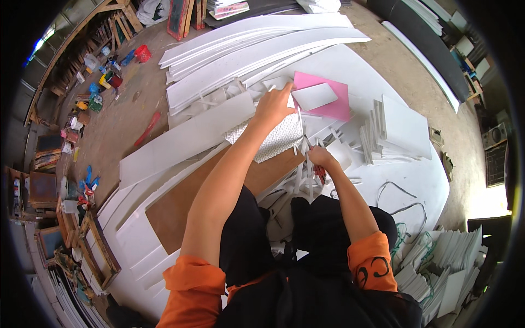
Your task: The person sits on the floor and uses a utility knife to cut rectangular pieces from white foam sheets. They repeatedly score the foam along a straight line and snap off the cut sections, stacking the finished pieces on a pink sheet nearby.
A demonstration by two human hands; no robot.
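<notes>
My left hand point(273, 107) grips the upper edge of a white textured sheet point(276, 143), thumb and fingers closed on it. Lower right of it, my right hand point(321, 157) is closed around scissors with red handles point(320, 174). Their blades point up at the sheet's right edge, where narrow white strips hang; whether they touch the sheet I cannot tell. Beneath the sheet lies a brown board point(188, 205), partly hidden by my left forearm. Beyond my right hand is a pink sheet point(339, 104) with a small white card point(315, 97) on it.
Long white strips point(262, 46) are stacked at the far side. White panels point(404, 128) lean in a pile on the right. Tied white bundles point(454, 273) lie lower right, near a dark strap point(402, 208). Paint pots, a red bucket point(143, 53) and wooden frames point(98, 251) line the left floor.
</notes>
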